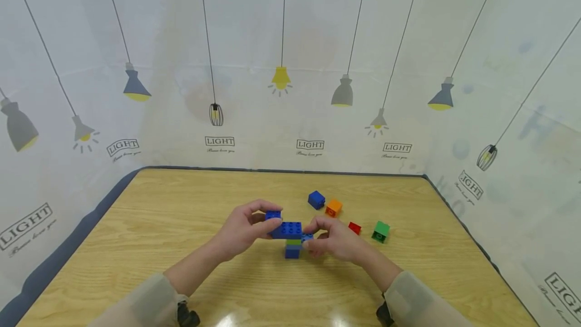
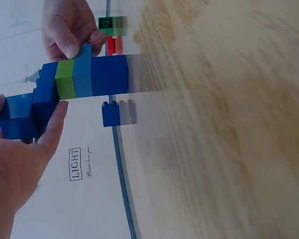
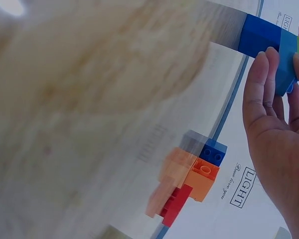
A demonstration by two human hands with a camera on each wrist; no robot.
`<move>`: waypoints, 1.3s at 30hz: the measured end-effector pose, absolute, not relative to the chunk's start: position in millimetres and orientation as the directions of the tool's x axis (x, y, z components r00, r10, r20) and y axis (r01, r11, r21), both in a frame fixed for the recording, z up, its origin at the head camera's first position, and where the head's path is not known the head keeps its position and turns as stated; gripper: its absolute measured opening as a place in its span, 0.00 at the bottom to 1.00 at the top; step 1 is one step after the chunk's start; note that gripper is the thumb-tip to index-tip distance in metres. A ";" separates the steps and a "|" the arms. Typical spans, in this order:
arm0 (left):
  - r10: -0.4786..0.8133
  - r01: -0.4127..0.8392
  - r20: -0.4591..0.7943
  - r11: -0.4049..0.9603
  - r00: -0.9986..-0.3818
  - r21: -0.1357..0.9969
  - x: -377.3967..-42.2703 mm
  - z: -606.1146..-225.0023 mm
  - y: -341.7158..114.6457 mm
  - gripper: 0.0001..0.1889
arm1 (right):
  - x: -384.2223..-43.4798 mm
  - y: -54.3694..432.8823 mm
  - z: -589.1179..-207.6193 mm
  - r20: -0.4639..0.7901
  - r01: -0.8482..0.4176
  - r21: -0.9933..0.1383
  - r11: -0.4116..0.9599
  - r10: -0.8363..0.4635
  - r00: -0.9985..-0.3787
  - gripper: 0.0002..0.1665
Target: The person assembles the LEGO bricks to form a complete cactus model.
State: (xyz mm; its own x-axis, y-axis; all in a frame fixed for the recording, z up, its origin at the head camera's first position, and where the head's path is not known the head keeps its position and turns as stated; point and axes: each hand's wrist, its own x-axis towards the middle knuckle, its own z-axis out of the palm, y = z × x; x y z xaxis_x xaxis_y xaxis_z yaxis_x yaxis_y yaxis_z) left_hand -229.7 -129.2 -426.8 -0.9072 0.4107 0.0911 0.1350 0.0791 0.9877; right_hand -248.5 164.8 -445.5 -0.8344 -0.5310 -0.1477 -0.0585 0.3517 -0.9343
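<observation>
Brick stack: here it stands, upright mid-surface, between both hands.
Order, bottom up: dark blue brick, lighter blue brick, lime brick, long blue brick, and a blue top brick out on its left end.
Left hand: thumb and fingers nearly closed, pinching the top brick.
Right hand: fingers bent, gripping the lighter blue brick's jutting end.
Loose bricks: beyond and right, blue just beside orange, then red, and green farthest right.
Surface: pale wood grain.
Backdrop: printed hanging lamps.
</observation>
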 end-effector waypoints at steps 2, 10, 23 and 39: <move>0.414 0.123 0.090 0.054 -0.906 0.991 -229.5 -426.3 -128.5 0.20 | -249.1 164.8 -445.6 -0.148 -0.058 -0.934 0.353 -0.530 -0.835 0.16; 0.421 0.121 0.111 -0.004 -0.900 0.993 -229.5 -428.5 -127.7 0.19 | -248.1 163.9 -445.8 -0.137 -0.069 -0.937 0.343 -0.541 -0.830 0.16; 0.405 0.108 0.097 0.005 -0.909 0.994 -226.3 -427.4 -126.3 0.19 | -247.2 169.4 -446.2 -0.123 -0.163 -0.864 0.477 -0.512 -0.850 0.18; 0.410 0.130 0.112 0.017 -0.905 0.991 -226.9 -426.1 -125.8 0.20 | -256.8 233.7 -436.8 0.000 -0.241 -0.751 0.615 -0.366 -0.931 0.18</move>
State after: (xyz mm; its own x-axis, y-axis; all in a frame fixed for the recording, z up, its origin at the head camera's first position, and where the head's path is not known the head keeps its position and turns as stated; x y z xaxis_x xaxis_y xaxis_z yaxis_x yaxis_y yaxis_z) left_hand -226.9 -125.8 -426.1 -0.9054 0.4095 0.1122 0.1305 0.0170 0.9913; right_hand -256.8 233.7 -436.8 -0.9308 -0.3656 -0.0004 -0.2412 0.6148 -0.7509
